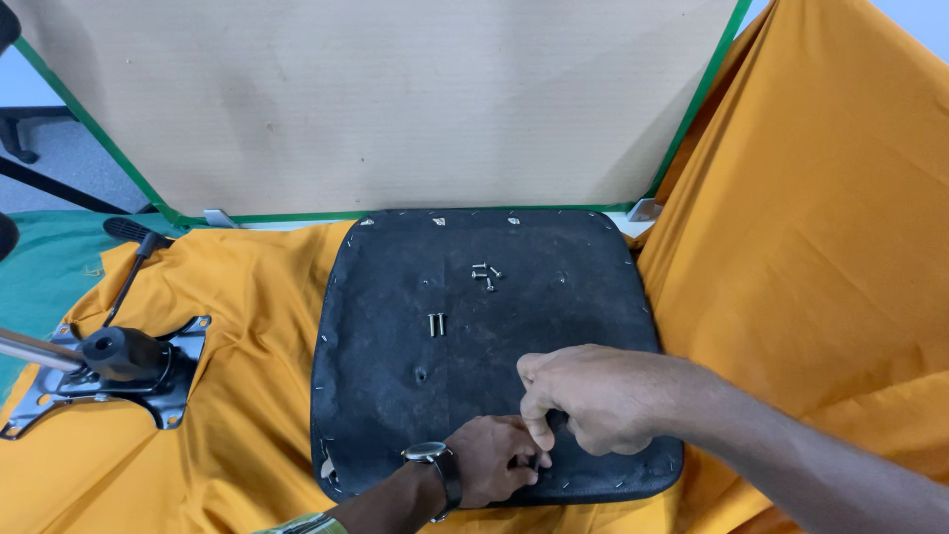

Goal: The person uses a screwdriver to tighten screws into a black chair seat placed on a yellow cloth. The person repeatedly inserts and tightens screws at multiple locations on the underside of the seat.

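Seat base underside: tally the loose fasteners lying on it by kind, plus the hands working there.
Long brass-coloured bolts: 2
Small silver screws: about 4, too small to count surely
Hands on the seat base: 2, left hand and right hand
Total: about 8

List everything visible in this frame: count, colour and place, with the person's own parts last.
seat base: 1, black, centre, lying on the cloth
small screws: a few, silver, upper middle of the seat base
bolts: 2, brass-coloured, side by side mid seat base
chair mechanism: 1, black plate with a lever and a metal tube, left on the cloth
cloth: orange, draped under everything and up the right
board: 1, tan with green edging, upright behind
watch: 1, dark strap, left wrist
left hand: at the seat base's near edge
right hand: closed on a dark tool, mostly hidden
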